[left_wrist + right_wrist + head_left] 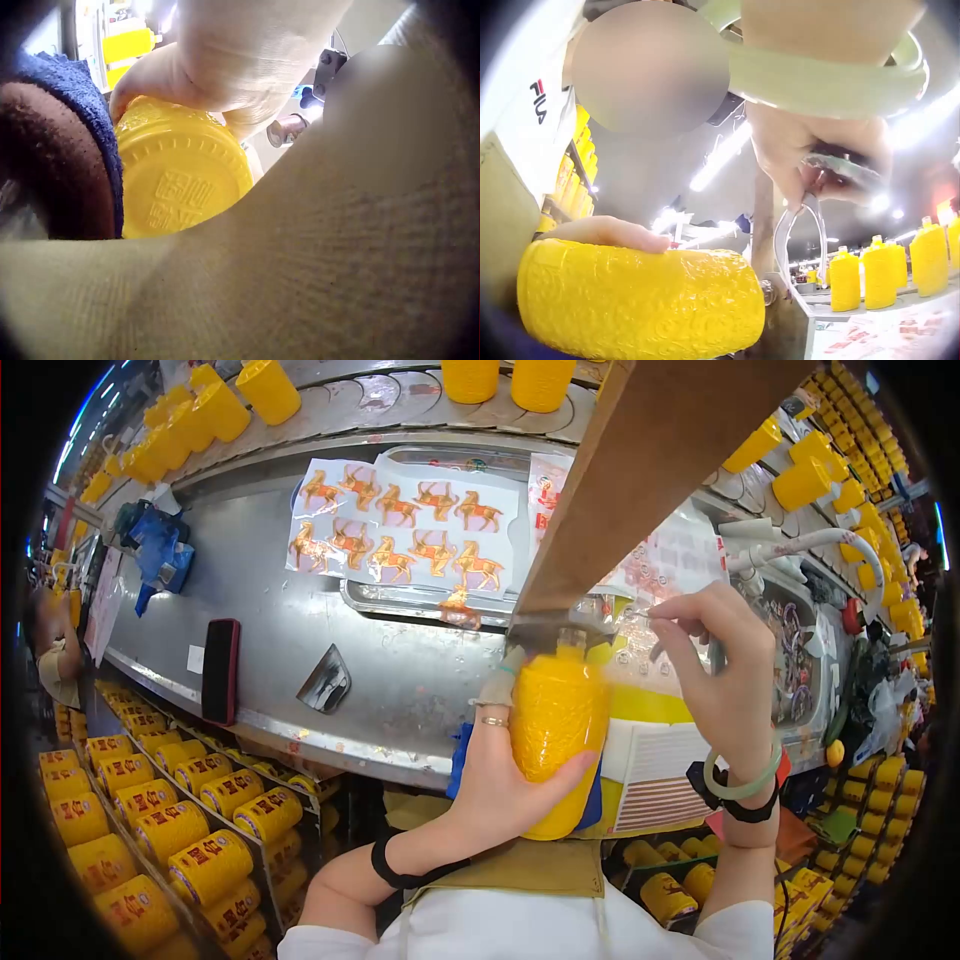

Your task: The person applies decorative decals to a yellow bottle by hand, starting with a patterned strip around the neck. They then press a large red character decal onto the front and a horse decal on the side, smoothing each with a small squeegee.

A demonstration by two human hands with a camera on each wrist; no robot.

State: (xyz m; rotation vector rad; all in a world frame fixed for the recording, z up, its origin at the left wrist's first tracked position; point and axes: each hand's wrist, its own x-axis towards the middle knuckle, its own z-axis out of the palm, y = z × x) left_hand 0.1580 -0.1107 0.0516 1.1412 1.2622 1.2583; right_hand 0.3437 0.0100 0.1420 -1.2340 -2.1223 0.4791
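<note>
My left hand (500,775) grips a yellow embossed bottle (560,735), its thumb lying along the side. The bottle's neck points away from me, toward the foot of a brown wooden beam (620,470). Raised characters show on the bottle base (180,187) in the left wrist view. To the right of the neck, my right hand (725,650) pinches a thin silvery looped strip (782,244) between thumb and fingers. The strip's two curved sides hang below the fingertips in the right wrist view; I cannot tell what it is.
Horse-shaped stickers (400,520) lie on sheets over a tray. A phone (221,670) and a dark scrap (325,680) rest on the metal table (270,620). Yellow bottles line a conveyor (370,405) behind. Crates of labelled yellow bottles (210,865) stand lower left. Another person (58,650) is far left.
</note>
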